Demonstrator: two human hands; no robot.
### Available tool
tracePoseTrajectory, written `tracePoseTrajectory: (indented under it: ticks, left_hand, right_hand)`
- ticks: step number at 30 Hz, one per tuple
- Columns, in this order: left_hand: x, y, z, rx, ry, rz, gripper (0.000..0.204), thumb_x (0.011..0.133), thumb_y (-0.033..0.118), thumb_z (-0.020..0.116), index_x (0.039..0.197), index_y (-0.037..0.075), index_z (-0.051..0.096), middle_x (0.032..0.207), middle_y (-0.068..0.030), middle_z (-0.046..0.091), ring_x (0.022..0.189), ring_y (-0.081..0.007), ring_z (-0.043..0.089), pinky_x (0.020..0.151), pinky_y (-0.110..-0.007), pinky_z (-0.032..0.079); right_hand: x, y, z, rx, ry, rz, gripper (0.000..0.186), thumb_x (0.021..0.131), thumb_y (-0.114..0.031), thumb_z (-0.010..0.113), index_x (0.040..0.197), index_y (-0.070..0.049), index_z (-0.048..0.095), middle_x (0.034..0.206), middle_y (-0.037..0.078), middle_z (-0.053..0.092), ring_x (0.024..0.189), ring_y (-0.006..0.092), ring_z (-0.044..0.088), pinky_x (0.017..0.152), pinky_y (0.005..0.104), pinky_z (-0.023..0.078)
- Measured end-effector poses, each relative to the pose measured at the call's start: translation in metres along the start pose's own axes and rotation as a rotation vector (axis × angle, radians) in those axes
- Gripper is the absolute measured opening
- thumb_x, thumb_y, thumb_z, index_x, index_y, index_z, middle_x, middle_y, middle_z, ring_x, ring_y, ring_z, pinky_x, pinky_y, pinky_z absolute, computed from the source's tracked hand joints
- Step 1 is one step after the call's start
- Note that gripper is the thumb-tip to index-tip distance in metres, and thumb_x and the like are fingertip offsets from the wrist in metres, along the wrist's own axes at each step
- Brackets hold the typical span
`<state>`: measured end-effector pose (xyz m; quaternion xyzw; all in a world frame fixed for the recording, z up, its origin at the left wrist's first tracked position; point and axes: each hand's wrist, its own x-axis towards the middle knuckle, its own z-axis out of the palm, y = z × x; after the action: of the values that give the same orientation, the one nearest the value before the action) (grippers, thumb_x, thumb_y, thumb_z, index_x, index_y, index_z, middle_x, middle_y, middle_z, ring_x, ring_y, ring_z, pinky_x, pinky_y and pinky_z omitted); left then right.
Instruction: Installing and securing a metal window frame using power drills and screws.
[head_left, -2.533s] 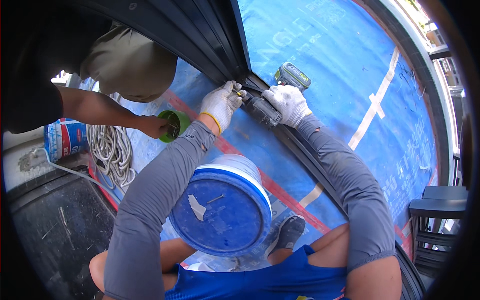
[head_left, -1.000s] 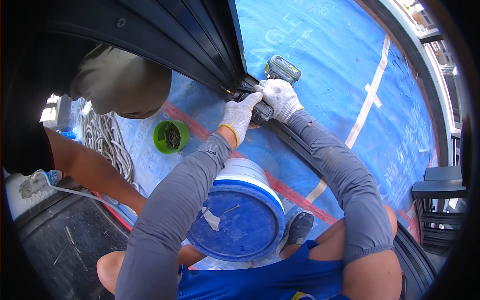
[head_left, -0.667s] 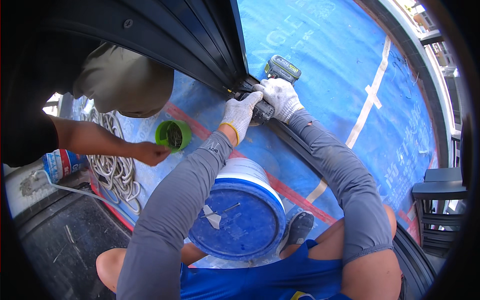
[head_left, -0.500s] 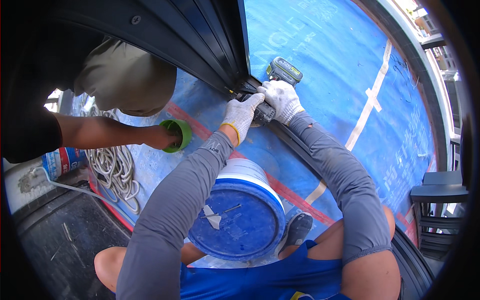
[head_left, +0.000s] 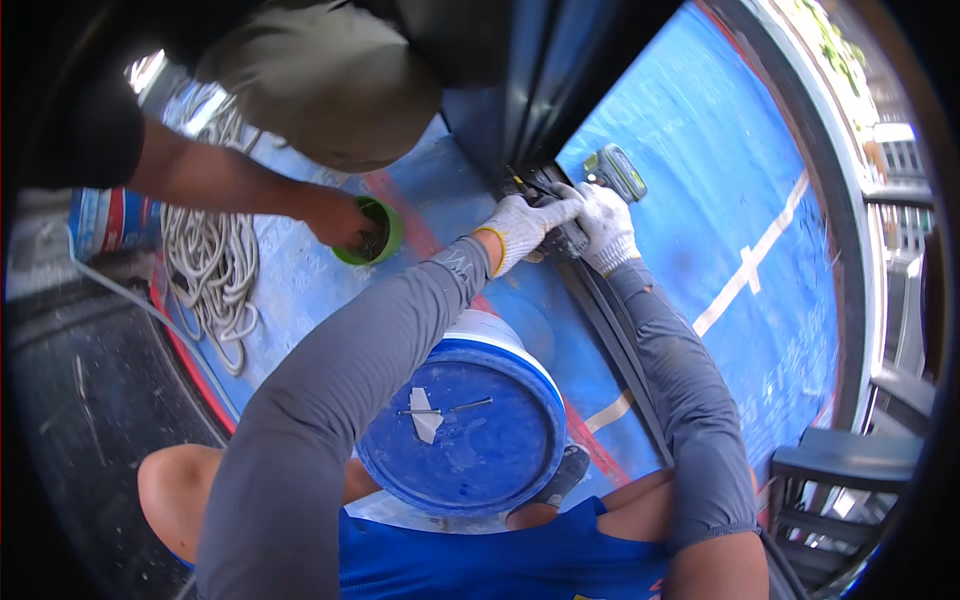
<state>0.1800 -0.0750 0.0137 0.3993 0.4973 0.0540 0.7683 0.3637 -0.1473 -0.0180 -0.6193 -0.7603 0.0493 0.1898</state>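
Note:
My right hand, in a white knit glove, is closed round the handle of a cordless drill. The drill's battery end points away from me. My left hand, gloved too, is closed on the front of the drill body, its thumb side close to my right fingers. The drill lies low at the corner where a dark upright metal frame meets a dark floor rail. My hands hide its tip. Nearer me stands a white bucket with a blue lid, carrying a torn white scrap and thin screws.
At the left, another person's hand reaches into a green cup. Coiled rope and a blue-and-red bucket lie beyond it. Blue sheeting with tape covers the floor. Dark stacked furniture stands at the right.
My view has shifted, so the scene sits differently in the picture. Both hands stay on the drill at the frame's corner. The other person's hand is still at the green cup.

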Motion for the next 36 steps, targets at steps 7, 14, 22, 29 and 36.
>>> tracePoseTrajectory:
  ticks: [7,14,22,29,36]
  left_hand:
    - [-0.078,0.006,-0.046,0.893,-0.159,0.24,0.05,0.1,0.043,0.065,0.108,-0.004,0.078,0.101,-0.026,0.078,0.103,-0.0418,0.075,0.095,-0.049,0.057]
    - [-0.224,0.0,-0.094,1.041,0.091,0.71,0.037,0.099,0.037,0.07,0.114,0.004,0.07,0.107,-0.0177,0.069,0.107,-0.0399,0.067,0.098,-0.048,0.053]
    - [-0.245,-0.045,-0.108,0.955,0.061,0.707,0.057,0.099,0.047,0.072,0.131,0.0,0.063,0.119,-0.0216,0.064,0.112,-0.0385,0.065,0.1,-0.049,0.053]
    - [-0.253,-0.033,-0.098,0.982,0.174,0.417,0.056,0.099,0.051,0.071,0.12,0.0,0.067,0.116,-0.0218,0.067,0.109,-0.0407,0.067,0.096,-0.049,0.054]
    - [-0.258,-0.032,-0.107,1.027,0.172,0.39,0.056,0.1,0.054,0.069,0.111,-0.002,0.069,0.11,-0.0264,0.07,0.106,-0.0461,0.069,0.094,-0.052,0.054]
  right_hand:
    - [-0.036,-0.009,-0.029,-0.076,-0.232,-0.053,0.044,0.088,-0.024,0.074,0.13,-0.011,0.067,0.096,0.012,0.068,0.092,0.0349,0.07,0.082,0.0475,0.055]
    - [-0.074,-0.023,-0.06,-0.136,-0.52,0.006,0.046,0.09,-0.025,0.073,0.133,-0.011,0.063,0.106,0.014,0.071,0.097,0.0358,0.072,0.085,0.0488,0.057]
    - [-0.067,-0.033,-0.06,-0.187,-0.62,0.047,0.045,0.089,-0.024,0.074,0.131,-0.011,0.064,0.109,0.016,0.074,0.1,0.0374,0.074,0.088,0.0494,0.057]
    - [-0.043,-0.075,-0.105,-0.109,-0.585,0.315,0.037,0.091,-0.032,0.077,0.118,-0.008,0.07,0.102,0.019,0.078,0.099,0.0405,0.076,0.088,0.0494,0.06]
    - [-0.056,-0.076,-0.105,0.197,-0.511,0.446,0.043,0.093,-0.034,0.076,0.122,-0.002,0.074,0.104,0.025,0.078,0.103,0.0425,0.075,0.088,0.0483,0.061]
